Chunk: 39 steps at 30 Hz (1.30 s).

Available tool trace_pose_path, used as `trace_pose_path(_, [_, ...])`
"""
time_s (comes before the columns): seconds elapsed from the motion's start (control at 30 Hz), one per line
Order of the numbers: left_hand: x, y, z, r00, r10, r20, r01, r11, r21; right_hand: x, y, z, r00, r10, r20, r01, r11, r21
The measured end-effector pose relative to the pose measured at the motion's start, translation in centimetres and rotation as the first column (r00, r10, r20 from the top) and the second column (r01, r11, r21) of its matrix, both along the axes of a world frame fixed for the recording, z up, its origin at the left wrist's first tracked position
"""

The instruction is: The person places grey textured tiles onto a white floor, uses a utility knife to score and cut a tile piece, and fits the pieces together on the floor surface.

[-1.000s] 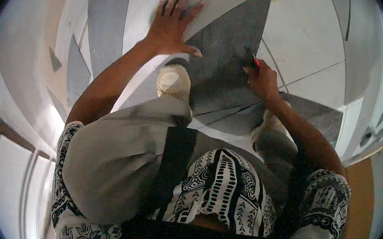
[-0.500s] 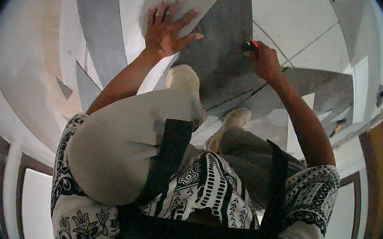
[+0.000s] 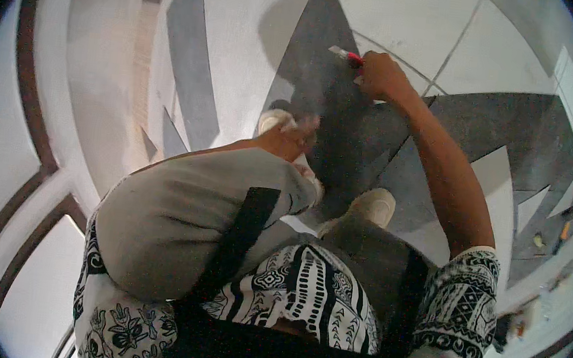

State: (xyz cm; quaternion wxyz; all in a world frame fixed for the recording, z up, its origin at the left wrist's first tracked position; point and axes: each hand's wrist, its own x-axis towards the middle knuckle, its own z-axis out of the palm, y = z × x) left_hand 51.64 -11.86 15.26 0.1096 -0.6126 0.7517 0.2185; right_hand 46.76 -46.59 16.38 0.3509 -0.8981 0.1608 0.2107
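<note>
I am squatting over a dark grey floor sheet [image 3: 312, 63] that tapers to a point on pale tiles. My right hand [image 3: 381, 77] is stretched out over the sheet and grips a red utility knife [image 3: 347, 55], its tip against the grey surface. My left hand [image 3: 289, 137] is blurred with motion and hangs by my left knee, just above my pale left shoe [image 3: 273, 118]. It holds nothing and its fingers look loosely spread. My right shoe [image 3: 371, 205] stands on the grey material nearer to me.
A long grey offcut strip [image 3: 189, 71] and smaller triangular scraps [image 3: 171, 142] lie to the left on the white floor. More grey pieces [image 3: 515, 133] spread to the right, with small tools [image 3: 564, 229] near the right wall. Dark-framed panels [image 3: 35, 173] curve along the left.
My left hand has lifted off the grey sheet, where it was spread flat, and drawn back to my knee. My right hand with the knife stays on the sheet; the view has shifted.
</note>
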Motion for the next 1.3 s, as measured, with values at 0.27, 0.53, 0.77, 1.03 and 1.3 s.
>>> trace_pose_path(0.27, [1.4,-4.5,11.7,0.953,0.116,-0.279,-0.046,0.968,0.247,-0.2,1.8,-0.6,0.991,-0.136,-0.014,0.136,0.99,0.028])
trace_pose_path(0.53, [3.2,-7.4,9.0,0.867,0.483,0.123,-0.495,0.862,0.104,-1.6,1.8,-3.6,0.976,-0.196,-0.091,0.198,0.98,0.021])
trace_pose_path(0.77, [13.4,-19.7,0.5,0.835,0.509,-0.207,-0.543,0.824,-0.163,-4.2,1.9,-4.4,0.91,-0.382,-0.164,0.389,0.921,0.017])
trace_pose_path(1.03, [12.8,-28.2,-5.5,0.95,0.268,-0.16,-0.289,0.948,-0.133,-5.0,0.7,-5.1,0.737,-0.675,0.033,0.661,0.731,0.168])
trace_pose_path(1.3, [3.6,-31.2,2.3,0.976,0.193,-0.099,-0.199,0.978,-0.056,-12.9,-2.9,1.6,0.698,-0.7,-0.155,0.713,0.658,0.24])
